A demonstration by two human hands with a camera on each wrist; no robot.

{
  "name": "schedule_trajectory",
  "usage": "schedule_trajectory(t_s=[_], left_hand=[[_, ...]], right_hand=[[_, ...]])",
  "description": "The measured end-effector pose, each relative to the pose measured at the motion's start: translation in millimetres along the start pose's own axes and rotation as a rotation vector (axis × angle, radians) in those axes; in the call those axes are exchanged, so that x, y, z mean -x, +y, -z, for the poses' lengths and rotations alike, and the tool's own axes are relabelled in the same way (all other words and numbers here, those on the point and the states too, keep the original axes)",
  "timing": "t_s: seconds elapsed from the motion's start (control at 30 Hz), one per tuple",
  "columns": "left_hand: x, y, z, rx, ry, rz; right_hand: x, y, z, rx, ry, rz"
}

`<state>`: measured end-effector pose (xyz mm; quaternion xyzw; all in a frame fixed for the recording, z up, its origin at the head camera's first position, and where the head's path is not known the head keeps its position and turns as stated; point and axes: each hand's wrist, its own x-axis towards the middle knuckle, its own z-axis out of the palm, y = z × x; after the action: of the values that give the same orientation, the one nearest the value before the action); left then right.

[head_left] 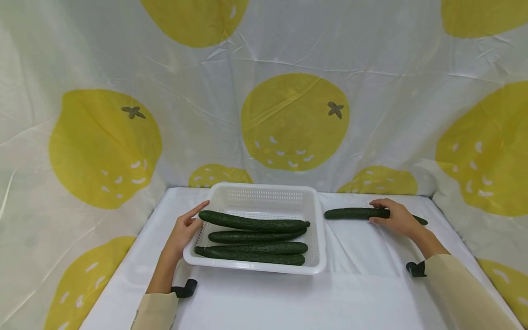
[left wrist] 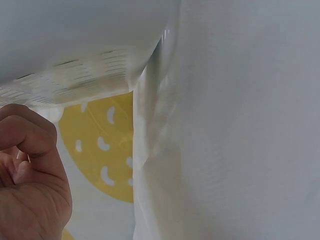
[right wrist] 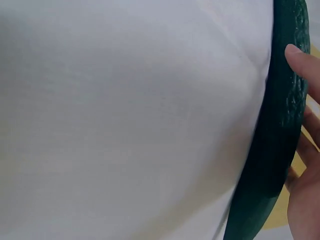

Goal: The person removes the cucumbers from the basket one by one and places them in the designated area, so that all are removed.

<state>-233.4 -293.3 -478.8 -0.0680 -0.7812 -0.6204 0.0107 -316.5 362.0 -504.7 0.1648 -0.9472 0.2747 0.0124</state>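
Observation:
A white plastic basket (head_left: pixel 255 269) with slotted walls stands on the table, several dark green cucumbers lying lengthwise inside it. At its left side, my left hand (head_left: pixel 184 233) holds the rim. The left wrist view shows that hand (left wrist: pixel 35 170) with bent fingers beside the basket wall (left wrist: pixel 85 75); the fingertips' contact is hidden. To the right of the basket, a single cucumber (head_left: pixel 350 213) lies on the cloth. My right hand (head_left: pixel 398 221) grips it right of its middle. In the right wrist view the thumb rests on one side of this cucumber (right wrist: pixel 280 110), the fingers on the other.
White cloth (head_left: pixel 247 302) covers the table, with creases right of the basket. A lemon-print curtain (head_left: pixel 198 105) hangs behind and at both sides, close to the table's edges. Black wrist-worn devices (head_left: pixel 185 288) show near both sleeves.

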Motion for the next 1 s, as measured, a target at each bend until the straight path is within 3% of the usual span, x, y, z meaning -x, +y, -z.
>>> schedule_trajectory(t_s=[0.4,0.8,1.0], left_hand=[[-2.2,-4.0,1.9,-0.096,0.019,0.014],[0.7,-3.5,2.4,-0.104,0.035,0.003],[-0.8,-1.2,3.1,-0.111,0.046,0.0]], right_hand=[[-3.5,-18.0,7.8,0.015,0.055,0.014],[-9.5,-65.6,4.0,0.014,0.112,0.139],[-19.0,-95.2,0.8,-0.022,0.093,0.177]])
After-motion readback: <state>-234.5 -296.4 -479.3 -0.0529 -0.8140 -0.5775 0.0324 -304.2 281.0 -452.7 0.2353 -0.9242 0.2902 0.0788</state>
